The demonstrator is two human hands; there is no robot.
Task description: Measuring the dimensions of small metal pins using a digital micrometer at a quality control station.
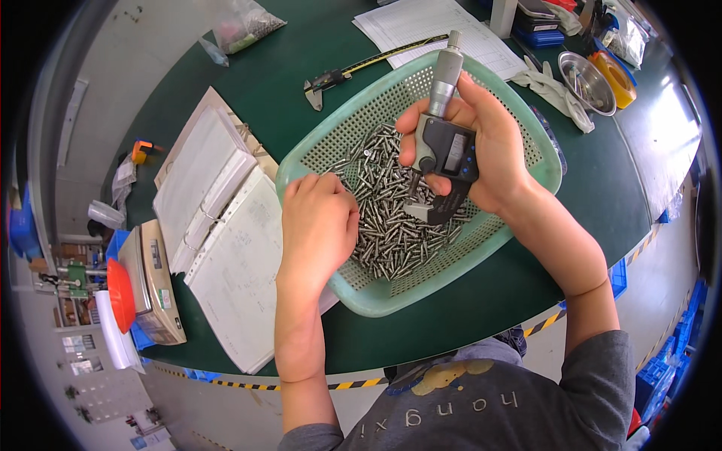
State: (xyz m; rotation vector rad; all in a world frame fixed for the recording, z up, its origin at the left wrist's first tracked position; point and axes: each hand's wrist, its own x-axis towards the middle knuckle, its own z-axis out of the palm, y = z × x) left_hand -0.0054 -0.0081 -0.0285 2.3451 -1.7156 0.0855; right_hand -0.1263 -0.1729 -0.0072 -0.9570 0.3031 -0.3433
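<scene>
My right hand (496,146) is wrapped round a digital micrometer (456,154), its thimble pointing up and away and its frame hanging over the basket. Beneath it, a heap of small metal pins (387,240) lies in a pale green perforated plastic basket (538,169). At the basket's left side, my left hand (320,222) is closed with the fingers curled over the near part of the heap. Whatever its fingertips may pinch is hidden. Between the micrometer's jaws I cannot make out any pin.
An open ring binder (237,263) lies left of the basket, beside a weighing scale (156,282). Beyond the basket are a caliper (327,81) and paper sheets (421,30). White gloves (553,90), a metal bowl (587,83) and a tape roll (613,75) sit far right.
</scene>
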